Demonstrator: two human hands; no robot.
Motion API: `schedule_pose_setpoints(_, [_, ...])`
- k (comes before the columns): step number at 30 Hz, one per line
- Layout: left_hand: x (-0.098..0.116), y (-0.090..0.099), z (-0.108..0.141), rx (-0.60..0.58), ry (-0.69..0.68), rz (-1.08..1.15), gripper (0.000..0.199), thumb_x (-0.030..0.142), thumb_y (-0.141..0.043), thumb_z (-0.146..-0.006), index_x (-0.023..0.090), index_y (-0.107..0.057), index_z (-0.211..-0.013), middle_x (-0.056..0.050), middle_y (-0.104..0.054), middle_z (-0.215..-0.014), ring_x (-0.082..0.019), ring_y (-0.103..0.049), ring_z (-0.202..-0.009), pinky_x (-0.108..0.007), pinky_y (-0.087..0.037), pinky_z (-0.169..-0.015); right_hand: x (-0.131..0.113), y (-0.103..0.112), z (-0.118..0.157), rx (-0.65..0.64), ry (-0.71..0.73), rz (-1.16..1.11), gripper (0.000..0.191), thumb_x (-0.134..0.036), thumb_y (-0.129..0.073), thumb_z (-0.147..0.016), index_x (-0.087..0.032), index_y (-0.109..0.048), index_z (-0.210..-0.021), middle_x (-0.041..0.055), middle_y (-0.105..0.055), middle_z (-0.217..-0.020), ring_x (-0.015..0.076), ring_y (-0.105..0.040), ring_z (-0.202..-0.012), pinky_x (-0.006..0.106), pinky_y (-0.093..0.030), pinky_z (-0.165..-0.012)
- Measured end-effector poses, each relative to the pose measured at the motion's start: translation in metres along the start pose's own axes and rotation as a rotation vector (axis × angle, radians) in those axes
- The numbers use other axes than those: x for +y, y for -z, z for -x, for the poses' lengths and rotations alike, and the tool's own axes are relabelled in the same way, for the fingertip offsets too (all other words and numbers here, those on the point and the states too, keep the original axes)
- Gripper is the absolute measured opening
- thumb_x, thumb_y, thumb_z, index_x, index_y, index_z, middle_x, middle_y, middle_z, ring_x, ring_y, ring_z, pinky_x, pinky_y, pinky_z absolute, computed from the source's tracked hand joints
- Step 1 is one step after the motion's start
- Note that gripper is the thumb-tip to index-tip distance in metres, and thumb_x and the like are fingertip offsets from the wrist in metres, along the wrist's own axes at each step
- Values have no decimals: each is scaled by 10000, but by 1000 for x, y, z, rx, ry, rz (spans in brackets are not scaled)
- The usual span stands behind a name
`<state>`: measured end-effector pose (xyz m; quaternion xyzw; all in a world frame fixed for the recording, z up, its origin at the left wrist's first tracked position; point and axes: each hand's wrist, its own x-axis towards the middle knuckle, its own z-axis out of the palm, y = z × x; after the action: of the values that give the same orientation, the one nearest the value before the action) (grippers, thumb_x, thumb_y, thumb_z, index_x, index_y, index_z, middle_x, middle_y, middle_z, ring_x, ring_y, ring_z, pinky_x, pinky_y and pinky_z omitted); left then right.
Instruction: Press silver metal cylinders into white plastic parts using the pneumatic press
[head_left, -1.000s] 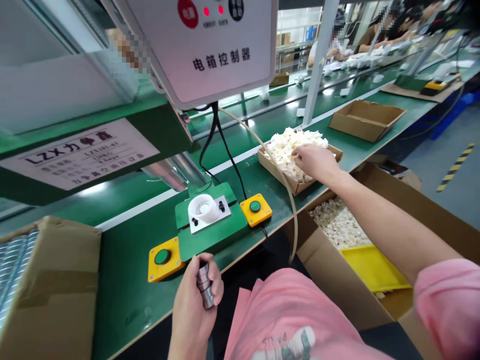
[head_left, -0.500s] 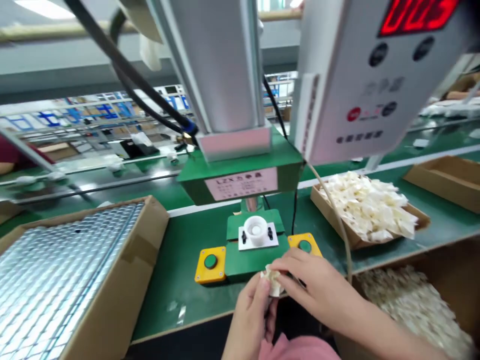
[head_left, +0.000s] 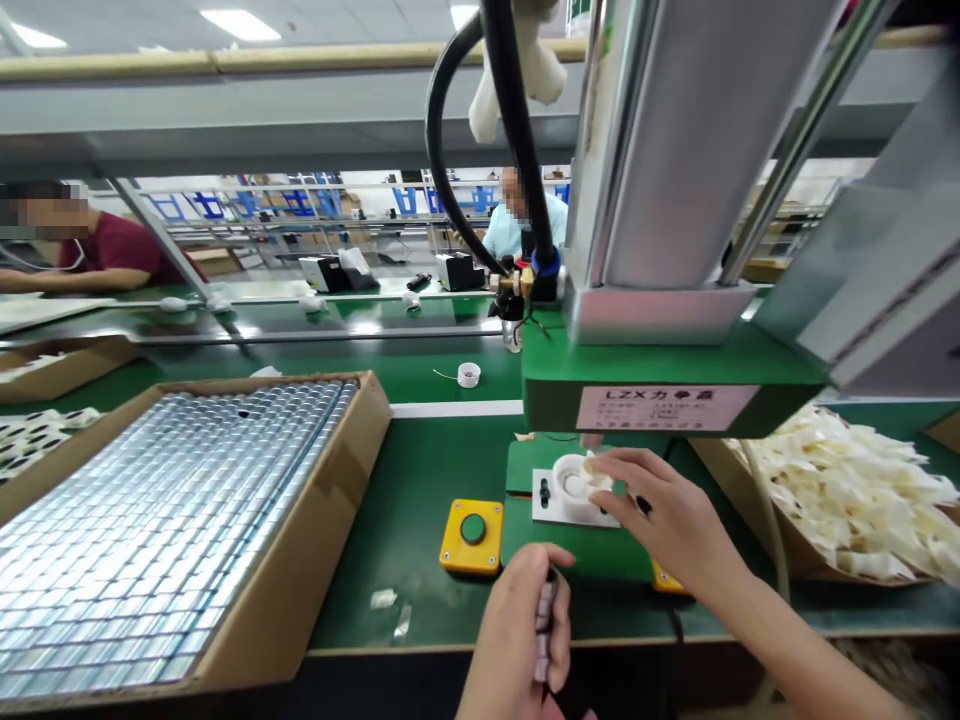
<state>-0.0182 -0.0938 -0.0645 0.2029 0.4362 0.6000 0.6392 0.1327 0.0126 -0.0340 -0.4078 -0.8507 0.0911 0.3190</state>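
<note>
Below the green press head [head_left: 675,385], a round white fixture [head_left: 571,486] sits on a white plate over the green base. My right hand [head_left: 660,500] reaches over the fixture's right side, thumb and fingers pinched round a small pale piece [head_left: 598,474] at its rim. Nearer the table's front edge, my left hand [head_left: 517,620] is curled round a short stack of small silvery parts [head_left: 546,625]. A yellow box with a green button [head_left: 472,530] lies left of the base; another yellow box [head_left: 666,578] is partly hidden beneath my right forearm.
At the left stands a carton [head_left: 337,480] filled with rows of silvery parts. Pale pieces [head_left: 847,490] fill a box at the right. A small white round part [head_left: 469,375] lies behind on the green surface. Two people work across the line.
My right hand has left my left hand and moved up to the fixture. The view has swung left, showing more of the carton and the people behind.
</note>
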Motion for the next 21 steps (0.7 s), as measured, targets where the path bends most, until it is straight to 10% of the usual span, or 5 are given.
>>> schedule_pose_setpoints(21, [32,20,-10,208,-117,-270,347,519,-463,-841,207,-546,-967,75,-433,-538,-45,-302,-331,-150,-224,-296,2,-18,4,-67,61,167,280,-293,-410,-926,-277,-547,-1170,33,-641,-1079,202,-618,-940,337,-509,-760])
